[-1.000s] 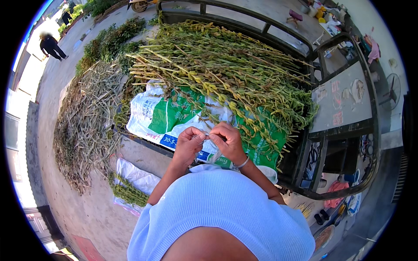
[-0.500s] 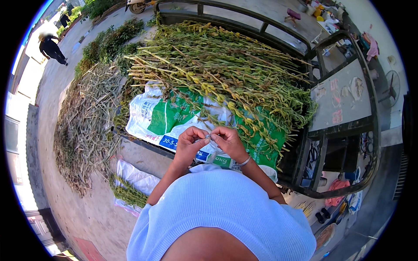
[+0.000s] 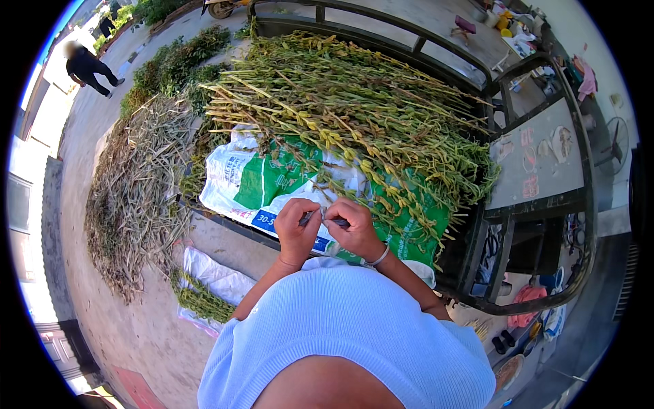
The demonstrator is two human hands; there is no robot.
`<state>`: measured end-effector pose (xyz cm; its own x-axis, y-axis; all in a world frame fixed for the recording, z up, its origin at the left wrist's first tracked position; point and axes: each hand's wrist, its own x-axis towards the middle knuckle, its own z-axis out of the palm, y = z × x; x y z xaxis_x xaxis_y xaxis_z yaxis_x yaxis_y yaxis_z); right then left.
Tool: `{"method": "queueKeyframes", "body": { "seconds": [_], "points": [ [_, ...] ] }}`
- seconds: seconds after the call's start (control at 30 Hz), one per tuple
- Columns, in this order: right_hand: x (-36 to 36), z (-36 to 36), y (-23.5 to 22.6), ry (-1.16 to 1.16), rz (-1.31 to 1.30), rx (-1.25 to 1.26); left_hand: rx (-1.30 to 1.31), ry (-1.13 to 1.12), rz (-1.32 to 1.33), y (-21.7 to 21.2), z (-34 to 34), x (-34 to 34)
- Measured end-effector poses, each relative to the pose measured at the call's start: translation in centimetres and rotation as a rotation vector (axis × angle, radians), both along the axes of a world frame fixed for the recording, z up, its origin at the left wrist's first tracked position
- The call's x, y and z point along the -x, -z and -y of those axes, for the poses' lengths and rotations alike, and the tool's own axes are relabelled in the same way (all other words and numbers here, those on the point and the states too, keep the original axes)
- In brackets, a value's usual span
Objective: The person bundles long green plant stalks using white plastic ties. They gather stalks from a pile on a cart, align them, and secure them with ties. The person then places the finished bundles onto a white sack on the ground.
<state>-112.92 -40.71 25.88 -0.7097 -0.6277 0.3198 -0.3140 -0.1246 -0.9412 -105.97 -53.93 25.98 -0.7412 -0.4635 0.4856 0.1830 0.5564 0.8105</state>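
Note:
Close together over the front edge of a green and white printed sack (image 3: 266,178), both hands pinch with bent fingers. Between the thumb and fingers of my left hand (image 3: 297,230) a small dark sliver shows. My right hand (image 3: 357,233) has a similar small dark piece (image 3: 339,222) in its pinch, and a bracelet circles that wrist. The pieces are too small to name; a pale speck lies between the fingertips. Beyond the hands, a thick layer of cut green-yellow stalks with pods (image 3: 354,102) covers the far part of the sack.
Dark metal rails (image 3: 443,58) frame the cart bed, with a grey panel (image 3: 538,153) at right. Dry stalks (image 3: 136,198) are heaped on the ground at left, near a white sack (image 3: 214,276) with green stalks. A person in dark clothes (image 3: 92,68) is far left.
My fingertips have drawn slightly apart, and dark pieces now show in both pinches. The person at far left has shifted a little and changed stride.

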Motion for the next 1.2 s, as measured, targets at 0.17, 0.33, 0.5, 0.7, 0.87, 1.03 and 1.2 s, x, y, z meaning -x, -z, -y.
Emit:
{"method": "queueKeyframes", "body": {
  "seconds": [0.17, 0.33, 0.5, 0.7, 0.87, 1.03, 1.2],
  "points": [
    [0.4, -0.3, 0.8, -0.103, 0.667, 0.061, -0.07, 0.025, -0.009, -0.5, 0.3, 0.0],
    [0.4, -0.7, 1.9, -0.081, 0.492, 0.02, 0.005, 0.067, 0.02, 0.0, 0.6, -0.1],
    [0.8, -0.5, 2.2, 0.012, 0.465, 0.039, -0.011, 0.116, 0.074, 0.1, 0.1, 0.0],
    [1.5, -0.8, 3.3, 0.142, 0.377, -0.094, -0.043, 0.194, 0.064, 1.1, 0.3, -0.2],
    [2.0, 0.4, 5.1, 0.452, -0.155, -0.158, -0.052, 0.3, 0.142, 1.1, 0.4, -0.8],
    [2.1, -0.6, 2.2, 0.165, 0.001, -0.187, -0.162, 0.333, 0.278, 0.9, 1.9, -1.8],
    [2.4, -3.1, 0.0, -0.291, -0.368, -0.448, 0.051, 0.504, 0.375, -1.5, 3.7, -2.8]
  ]
}}
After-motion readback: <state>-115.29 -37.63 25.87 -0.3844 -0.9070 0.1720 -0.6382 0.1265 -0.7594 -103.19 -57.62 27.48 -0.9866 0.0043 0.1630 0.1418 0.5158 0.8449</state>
